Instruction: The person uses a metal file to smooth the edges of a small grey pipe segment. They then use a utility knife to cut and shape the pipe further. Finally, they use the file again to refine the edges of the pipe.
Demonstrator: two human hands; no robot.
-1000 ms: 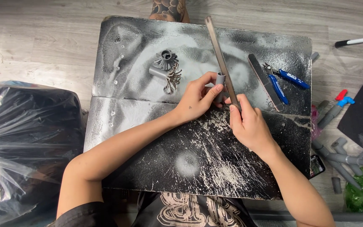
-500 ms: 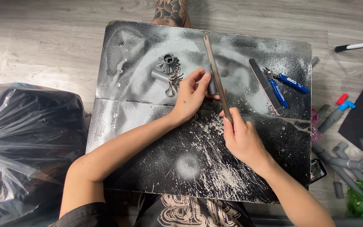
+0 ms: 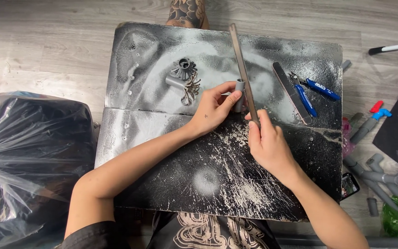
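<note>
the left hand [image 3: 213,110] has its grip clamped on a small grey tube [image 3: 239,94]. the right hand [image 3: 267,145] clamps a long file [image 3: 242,71], touching the tube's right side; pliers [image 3: 310,90] lie further right.

A home hobby workspace: paint-sprayed board [image 3: 162,83] on wooden floor [image 3: 47,41], blue pliers [image 3: 312,90], grey plastic parts [image 3: 378,177].

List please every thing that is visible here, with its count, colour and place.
board: 1, black with white dust, centre
file: 1, grey, in right hand
small tube: 1, grey, in left hand
grey parts: 1 cluster, board's upper left
sanding stick: 1, dark, board's right
pliers: 1, blue handles, board's right
plastic bag: 1, clear over black, left
pipes: several, grey, floor right
left hand: 1, centre
right hand: 1, centre
</note>
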